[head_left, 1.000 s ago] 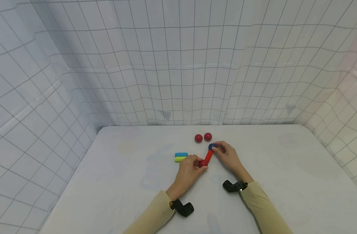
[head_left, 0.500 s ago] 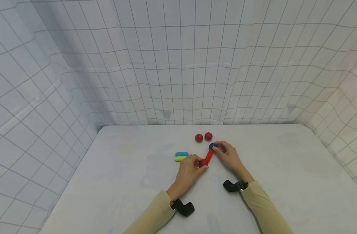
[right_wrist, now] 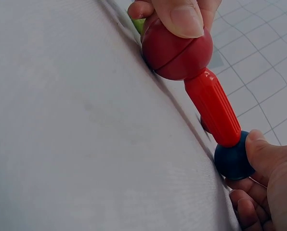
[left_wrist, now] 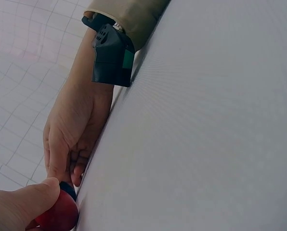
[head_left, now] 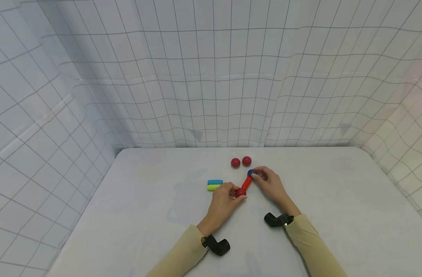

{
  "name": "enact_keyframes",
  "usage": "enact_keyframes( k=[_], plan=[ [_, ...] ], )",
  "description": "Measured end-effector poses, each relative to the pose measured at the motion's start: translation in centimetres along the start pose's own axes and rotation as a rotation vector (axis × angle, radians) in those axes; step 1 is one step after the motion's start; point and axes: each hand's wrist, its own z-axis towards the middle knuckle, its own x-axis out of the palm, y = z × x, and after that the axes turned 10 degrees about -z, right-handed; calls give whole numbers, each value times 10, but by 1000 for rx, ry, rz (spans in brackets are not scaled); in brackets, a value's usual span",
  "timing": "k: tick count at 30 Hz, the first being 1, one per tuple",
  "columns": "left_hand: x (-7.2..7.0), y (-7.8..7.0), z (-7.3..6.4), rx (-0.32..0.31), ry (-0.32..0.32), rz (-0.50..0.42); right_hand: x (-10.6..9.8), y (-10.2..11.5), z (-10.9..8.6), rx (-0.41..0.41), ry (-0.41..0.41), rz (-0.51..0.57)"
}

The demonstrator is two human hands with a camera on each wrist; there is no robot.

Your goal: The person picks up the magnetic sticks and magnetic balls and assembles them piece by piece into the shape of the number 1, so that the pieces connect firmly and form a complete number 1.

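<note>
My left hand (head_left: 223, 202) grips a dark red ball (right_wrist: 177, 50) between thumb and fingers. A bright red ribbed rod (right_wrist: 214, 108) meets that ball at one end and a dark blue ball (right_wrist: 232, 156) at the other. My right hand (head_left: 270, 185) pinches the blue ball, its thumb (right_wrist: 261, 151) on the side. In the head view the rod slants from the red ball up to the blue one, low over the white table. The left wrist view shows the red ball (left_wrist: 60, 214) under the left thumb, with the blue ball mostly hidden behind it.
Two more red balls (head_left: 235, 162) sit side by side farther back on the white table (head_left: 145, 215). A blue rod (head_left: 215, 182) and a yellow-green rod (head_left: 213, 187) lie together left of the hands. A grid-patterned curtain (head_left: 211, 96) stands behind the table.
</note>
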Motion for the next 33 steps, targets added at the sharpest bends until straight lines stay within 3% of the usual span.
enact_keyframes(
  k=[18, 33],
  plan=[
    [1, 2, 0, 23, -5, 0, 1, 0, -1, 7, -14, 7],
    [8, 4, 4, -11, 11, -39, 0, -1, -1, 4, -54, 20]
  ],
)
